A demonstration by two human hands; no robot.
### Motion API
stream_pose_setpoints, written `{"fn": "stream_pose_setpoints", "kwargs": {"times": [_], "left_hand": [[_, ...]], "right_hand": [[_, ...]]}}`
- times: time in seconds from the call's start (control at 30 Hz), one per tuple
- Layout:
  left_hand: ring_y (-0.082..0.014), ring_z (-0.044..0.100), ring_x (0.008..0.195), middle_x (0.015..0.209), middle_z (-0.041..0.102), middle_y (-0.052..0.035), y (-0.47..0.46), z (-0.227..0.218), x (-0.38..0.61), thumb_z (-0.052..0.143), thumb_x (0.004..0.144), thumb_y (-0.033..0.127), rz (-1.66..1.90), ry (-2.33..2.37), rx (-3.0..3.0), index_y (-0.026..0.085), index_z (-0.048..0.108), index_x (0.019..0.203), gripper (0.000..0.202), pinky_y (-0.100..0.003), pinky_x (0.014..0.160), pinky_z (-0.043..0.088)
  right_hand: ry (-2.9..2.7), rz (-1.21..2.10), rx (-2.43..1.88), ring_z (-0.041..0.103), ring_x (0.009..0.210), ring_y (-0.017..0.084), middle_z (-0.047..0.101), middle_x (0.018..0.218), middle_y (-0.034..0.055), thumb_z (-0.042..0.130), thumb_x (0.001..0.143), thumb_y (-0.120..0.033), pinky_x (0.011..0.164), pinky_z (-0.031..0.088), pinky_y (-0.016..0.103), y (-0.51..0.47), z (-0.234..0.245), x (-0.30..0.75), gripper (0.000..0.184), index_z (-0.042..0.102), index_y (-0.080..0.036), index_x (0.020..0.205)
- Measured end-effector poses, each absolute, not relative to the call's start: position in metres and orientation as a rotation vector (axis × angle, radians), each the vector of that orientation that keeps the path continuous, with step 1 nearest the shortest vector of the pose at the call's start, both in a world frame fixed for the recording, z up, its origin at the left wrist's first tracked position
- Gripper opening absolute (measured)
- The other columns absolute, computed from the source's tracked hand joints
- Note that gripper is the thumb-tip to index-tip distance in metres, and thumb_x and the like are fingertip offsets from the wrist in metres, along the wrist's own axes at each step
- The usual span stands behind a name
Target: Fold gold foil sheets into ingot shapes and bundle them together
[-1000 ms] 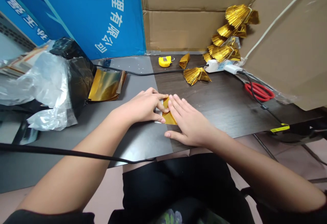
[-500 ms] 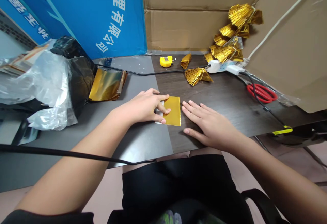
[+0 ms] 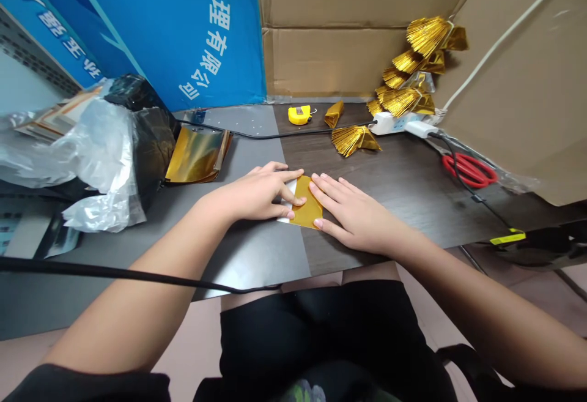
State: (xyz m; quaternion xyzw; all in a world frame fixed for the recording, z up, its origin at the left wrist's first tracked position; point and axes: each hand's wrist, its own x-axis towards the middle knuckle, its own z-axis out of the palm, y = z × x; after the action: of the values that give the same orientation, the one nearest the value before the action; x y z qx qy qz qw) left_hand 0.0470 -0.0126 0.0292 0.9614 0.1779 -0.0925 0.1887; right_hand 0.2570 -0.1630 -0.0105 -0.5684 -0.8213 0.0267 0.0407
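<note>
A small sheet of gold foil paper with a white edge showing at its left lies on the tabletop, tilted slightly. My left hand grips the sheet's left side, its fingertips on the gold face. My right hand lies flat on the dark wood, fingers apart, with its fingertips touching the sheet's right edge. The sheet's left part is hidden under my left fingers.
A stack of gold foil sheets lies beside a white plastic bag and a black bag. Folded gold foil fans lie ahead, with more piled by a power strip. Red scissors and a yellow tape measure lie nearby.
My right hand has moved left and its fingertips now touch the sheet's right edge. The sheet has tilted slightly. My left hand stays on it.
</note>
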Motion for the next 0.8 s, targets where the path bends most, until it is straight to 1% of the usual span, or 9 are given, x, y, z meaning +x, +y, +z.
{"fn": "stream_pose_setpoints", "kwargs": {"times": [0.1, 0.13, 0.2, 0.27, 0.37, 0.53, 0.67, 0.73, 0.8], "left_hand": [[-0.0317, 0.028, 0.152, 0.167, 0.033, -0.0016, -0.01, 0.029, 0.046, 0.061, 0.094, 0.044, -0.191, 0.41, 2.703, 0.034, 0.08, 0.107, 0.025, -0.058, 0.123, 0.033], [-0.0302, 0.03, 0.15, 0.165, 0.037, -0.0017, -0.009, 0.028, 0.046, 0.06, 0.094, 0.045, -0.164, 0.376, 2.705, 0.035, 0.08, 0.106, 0.025, -0.056, 0.124, 0.033], [-0.0278, 0.035, 0.146, 0.16, 0.043, -0.0015, -0.006, 0.025, 0.046, 0.061, 0.094, 0.045, -0.118, 0.323, 2.713, 0.037, 0.08, 0.107, 0.024, -0.053, 0.123, 0.034], [-0.0266, 0.038, 0.142, 0.157, 0.047, -0.0005, -0.004, 0.022, 0.046, 0.063, 0.093, 0.043, -0.083, 0.289, 2.721, 0.038, 0.08, 0.106, 0.022, -0.051, 0.121, 0.036], [-0.0256, 0.039, 0.137, 0.151, 0.05, -0.0002, -0.003, 0.02, 0.046, 0.066, 0.092, 0.041, -0.052, 0.278, 2.718, 0.038, 0.08, 0.105, 0.019, -0.046, 0.118, 0.037], [-0.0204, 0.047, 0.111, 0.118, 0.058, -0.0048, -0.005, 0.023, 0.047, 0.069, 0.09, 0.039, -0.065, 0.327, 2.723, 0.039, 0.078, 0.111, 0.023, -0.034, 0.1, 0.041], [-0.0176, 0.05, 0.103, 0.105, 0.061, -0.0035, -0.011, 0.027, 0.05, 0.062, 0.095, 0.036, -0.11, 0.316, 2.726, 0.038, 0.077, 0.112, 0.023, -0.032, 0.093, 0.035], [-0.0162, 0.053, 0.1, 0.097, 0.063, -0.0021, -0.016, 0.028, 0.052, 0.055, 0.098, 0.035, -0.124, 0.317, 2.751, 0.036, 0.076, 0.11, 0.024, -0.034, 0.091, 0.031], [-0.0153, 0.056, 0.098, 0.092, 0.065, -0.0011, -0.021, 0.029, 0.053, 0.05, 0.1, 0.033, -0.121, 0.344, 2.769, 0.032, 0.075, 0.106, 0.026, -0.034, 0.089, 0.03]], "right_hand": [[-2.508, 0.016, -1.743, 0.026, 0.153, 0.042, 0.029, 0.163, 0.0272, 0.038, 0.105, -0.046, 0.119, 0.033, 0.063, -0.171, -0.011, 0.249, 0.063, 0.041, -0.01, 0.157], [-2.499, 0.004, -1.751, 0.025, 0.153, 0.044, 0.029, 0.163, 0.0281, 0.039, 0.105, -0.045, 0.117, 0.034, 0.065, -0.173, -0.012, 0.246, 0.061, 0.042, -0.011, 0.156], [-2.479, -0.006, -1.756, 0.022, 0.153, 0.047, 0.027, 0.163, 0.0301, 0.041, 0.104, -0.046, 0.115, 0.035, 0.068, -0.178, -0.013, 0.242, 0.063, 0.044, -0.01, 0.155], [-2.48, -0.007, -1.728, 0.019, 0.153, 0.046, 0.026, 0.163, 0.0307, 0.041, 0.104, -0.046, 0.116, 0.034, 0.067, -0.181, -0.014, 0.239, 0.064, 0.044, -0.005, 0.154], [-2.529, 0.02, -1.62, 0.023, 0.154, 0.042, 0.029, 0.163, 0.0289, 0.04, 0.105, -0.042, 0.12, 0.032, 0.063, -0.186, -0.013, 0.235, 0.064, 0.042, -0.002, 0.154], [-2.517, 0.076, -1.57, 0.026, 0.153, 0.042, 0.032, 0.162, 0.0281, 0.043, 0.104, -0.044, 0.119, 0.036, 0.062, -0.198, -0.011, 0.225, 0.06, 0.046, -0.012, 0.155], [-2.404, 0.0, -1.671, 0.036, 0.149, 0.044, 0.036, 0.16, 0.0277, 0.044, 0.103, -0.037, 0.114, 0.041, 0.061, -0.207, -0.014, 0.209, 0.055, 0.049, -0.016, 0.154], [-2.322, -0.08, -1.756, 0.044, 0.143, 0.045, 0.04, 0.157, 0.0291, 0.044, 0.102, -0.036, 0.108, 0.046, 0.061, -0.21, -0.015, 0.199, 0.056, 0.05, -0.013, 0.153], [-2.271, -0.138, -1.819, 0.053, 0.133, 0.046, 0.045, 0.153, 0.0308, 0.044, 0.102, -0.038, 0.1, 0.051, 0.059, -0.209, -0.015, 0.189, 0.058, 0.051, -0.009, 0.152]]}}
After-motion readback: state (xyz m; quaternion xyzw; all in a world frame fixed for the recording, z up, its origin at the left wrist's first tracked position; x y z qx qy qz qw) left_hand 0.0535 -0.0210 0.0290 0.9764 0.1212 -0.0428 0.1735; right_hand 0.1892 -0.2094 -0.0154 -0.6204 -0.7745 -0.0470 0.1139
